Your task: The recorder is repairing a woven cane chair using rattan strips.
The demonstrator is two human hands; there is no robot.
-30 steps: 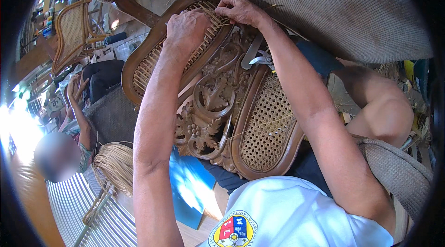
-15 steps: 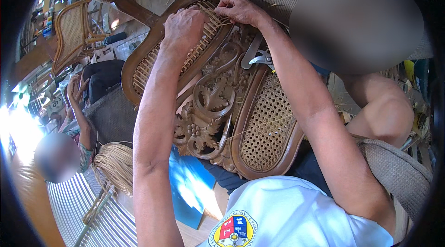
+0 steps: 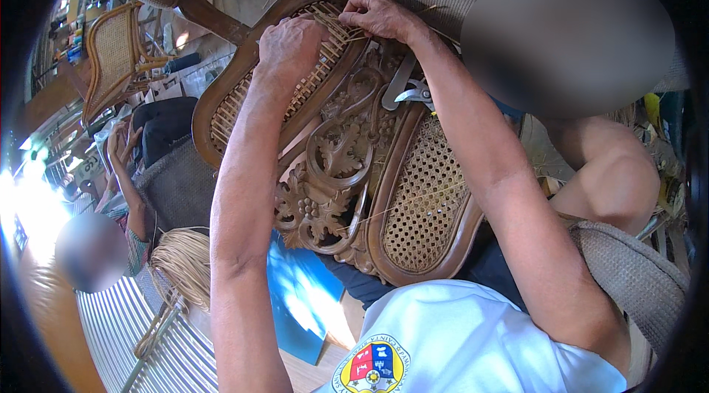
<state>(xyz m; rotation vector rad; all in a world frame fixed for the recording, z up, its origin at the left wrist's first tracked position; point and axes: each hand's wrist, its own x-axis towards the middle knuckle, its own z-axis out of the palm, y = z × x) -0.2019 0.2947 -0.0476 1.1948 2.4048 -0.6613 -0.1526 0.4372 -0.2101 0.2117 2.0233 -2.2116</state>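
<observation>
Fingers of the right hand (image 3: 385, 16) seem to pinch a thin cane strand (image 3: 357, 33) by the far end of the woven panel (image 3: 230, 118) in the carved wooden frame (image 3: 338, 155); the left hand (image 3: 290, 45) rests on the weave, its fingertips hidden. Even, gentle tension should keep strands flat. Farther from them, a round shirt emblem (image 3: 374, 368) carries lettering.

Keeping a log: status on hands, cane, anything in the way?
Left hand and right hand at cane strips. Shears partly hidden by right forearm, clear of both hands.

The right hand (image 3: 384, 18) apparently pinches at the cane panel (image 3: 319, 70).
</observation>
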